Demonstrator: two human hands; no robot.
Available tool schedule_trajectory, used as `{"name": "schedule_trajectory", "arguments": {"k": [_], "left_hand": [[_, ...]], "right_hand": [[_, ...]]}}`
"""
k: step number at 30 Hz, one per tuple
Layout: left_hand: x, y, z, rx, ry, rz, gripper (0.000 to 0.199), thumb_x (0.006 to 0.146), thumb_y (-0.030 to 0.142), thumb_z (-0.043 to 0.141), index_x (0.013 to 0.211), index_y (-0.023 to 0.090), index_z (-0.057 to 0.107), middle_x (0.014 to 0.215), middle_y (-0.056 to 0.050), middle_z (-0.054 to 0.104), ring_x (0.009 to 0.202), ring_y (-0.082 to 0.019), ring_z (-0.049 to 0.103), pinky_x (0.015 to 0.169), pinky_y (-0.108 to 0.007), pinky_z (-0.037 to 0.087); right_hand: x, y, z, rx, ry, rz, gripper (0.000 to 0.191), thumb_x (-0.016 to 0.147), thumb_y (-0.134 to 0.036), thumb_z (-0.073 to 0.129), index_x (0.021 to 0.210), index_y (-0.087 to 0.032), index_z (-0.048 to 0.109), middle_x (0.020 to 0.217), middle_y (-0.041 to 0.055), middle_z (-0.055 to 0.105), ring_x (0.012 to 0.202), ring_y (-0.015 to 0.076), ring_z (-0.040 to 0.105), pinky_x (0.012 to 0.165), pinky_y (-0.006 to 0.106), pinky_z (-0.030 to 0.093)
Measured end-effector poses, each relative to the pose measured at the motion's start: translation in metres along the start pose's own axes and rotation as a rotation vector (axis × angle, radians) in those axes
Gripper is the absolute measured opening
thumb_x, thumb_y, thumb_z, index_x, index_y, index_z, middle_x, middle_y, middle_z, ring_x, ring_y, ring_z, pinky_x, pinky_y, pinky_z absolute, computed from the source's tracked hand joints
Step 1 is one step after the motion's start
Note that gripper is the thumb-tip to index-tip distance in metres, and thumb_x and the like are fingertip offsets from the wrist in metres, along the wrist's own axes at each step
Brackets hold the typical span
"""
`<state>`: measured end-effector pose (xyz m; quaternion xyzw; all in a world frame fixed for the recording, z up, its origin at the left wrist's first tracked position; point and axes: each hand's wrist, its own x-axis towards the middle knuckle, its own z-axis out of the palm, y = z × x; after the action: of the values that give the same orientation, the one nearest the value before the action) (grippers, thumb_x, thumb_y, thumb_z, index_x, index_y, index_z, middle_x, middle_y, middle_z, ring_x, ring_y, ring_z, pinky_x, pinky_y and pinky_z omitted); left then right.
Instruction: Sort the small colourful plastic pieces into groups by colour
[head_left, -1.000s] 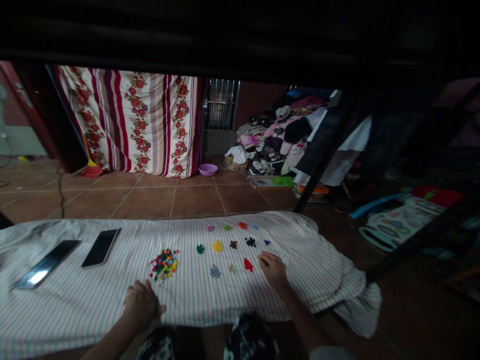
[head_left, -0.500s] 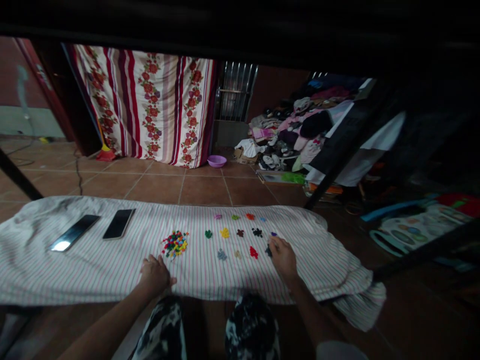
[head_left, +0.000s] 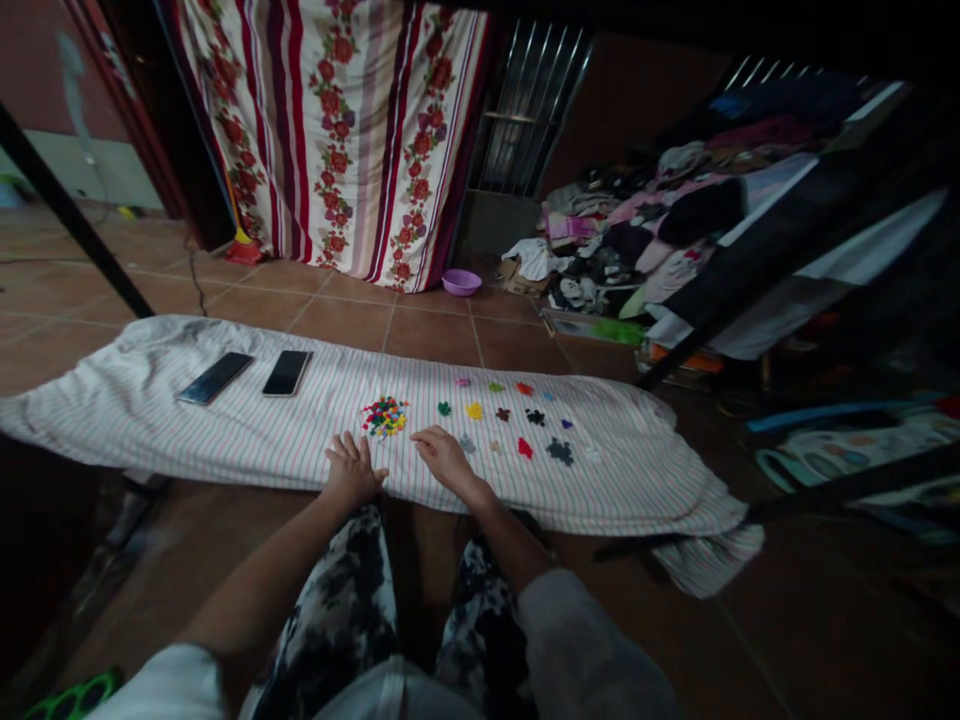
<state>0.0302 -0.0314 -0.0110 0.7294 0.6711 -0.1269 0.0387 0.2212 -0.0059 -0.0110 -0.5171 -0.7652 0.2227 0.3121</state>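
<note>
My left hand lies on the striped cloth, fingers spread, just short of the mixed pile of small coloured pieces. My right hand is just right of that pile, fingers curled inward; I cannot tell whether its grip pinches a piece. Just beyond it sits the grey cluster, with the red cluster and dark grey cluster farther right. Two smartphones lie left of the pile.
</note>
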Motion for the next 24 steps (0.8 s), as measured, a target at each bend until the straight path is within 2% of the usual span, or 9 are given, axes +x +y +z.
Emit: {"name": "schedule_trajectory", "arguments": {"k": [4,9,13,17,24], "left_hand": [[-0.006,-0.004,0.007,-0.050,0.025,0.032,0.081,0.089,0.060,0.031,0.149,0.005,0.022,0.152,-0.031,0.019,0.140,-0.049,0.017,0.107,-0.063,0.017],[-0.016,-0.012,0.014,-0.057,0.063,0.089,0.079,0.090,0.059,0.030,0.149,0.007,0.021,0.155,-0.028,0.017,0.143,-0.045,0.012,0.111,-0.059,0.011],[-0.021,-0.012,0.017,-0.013,0.118,0.120,0.080,0.089,0.060,0.033,0.149,0.009,0.023,0.153,-0.028,0.022,0.142,-0.045,0.016,0.111,-0.060,0.011],[-0.023,-0.007,0.016,-0.012,0.154,0.121,0.082,0.087,0.058,0.040,0.148,0.005,0.026,0.151,-0.031,0.024,0.141,-0.047,0.020,0.110,-0.062,0.013],[-0.025,0.000,0.018,0.042,0.228,0.102,0.075,0.088,0.050,0.047,0.145,0.003,0.032,0.145,-0.036,0.031,0.136,-0.047,0.030,0.107,-0.064,0.019]], "right_hand": [[0.020,-0.020,0.034,-0.024,-0.095,0.037,0.027,0.086,-0.012,0.052,0.103,-0.020,0.070,0.103,0.0056,0.066,0.098,0.0160,0.060,0.090,0.028,0.046],[0.035,-0.025,0.057,-0.111,-0.159,0.121,0.031,0.084,-0.011,0.053,0.110,-0.021,0.067,0.107,0.0058,0.064,0.103,0.0174,0.057,0.092,0.030,0.043],[0.038,-0.027,0.065,-0.181,-0.172,0.195,0.030,0.087,-0.013,0.050,0.110,-0.024,0.065,0.107,0.0050,0.062,0.102,0.0168,0.057,0.089,0.028,0.042],[0.041,-0.034,0.068,-0.253,-0.191,0.259,0.026,0.090,-0.017,0.047,0.109,-0.024,0.064,0.109,0.0060,0.060,0.099,0.0180,0.057,0.087,0.029,0.042],[0.038,-0.039,0.069,-0.346,-0.166,0.229,0.022,0.093,-0.017,0.044,0.107,-0.022,0.061,0.106,0.0062,0.061,0.100,0.0170,0.055,0.086,0.028,0.041]]}}
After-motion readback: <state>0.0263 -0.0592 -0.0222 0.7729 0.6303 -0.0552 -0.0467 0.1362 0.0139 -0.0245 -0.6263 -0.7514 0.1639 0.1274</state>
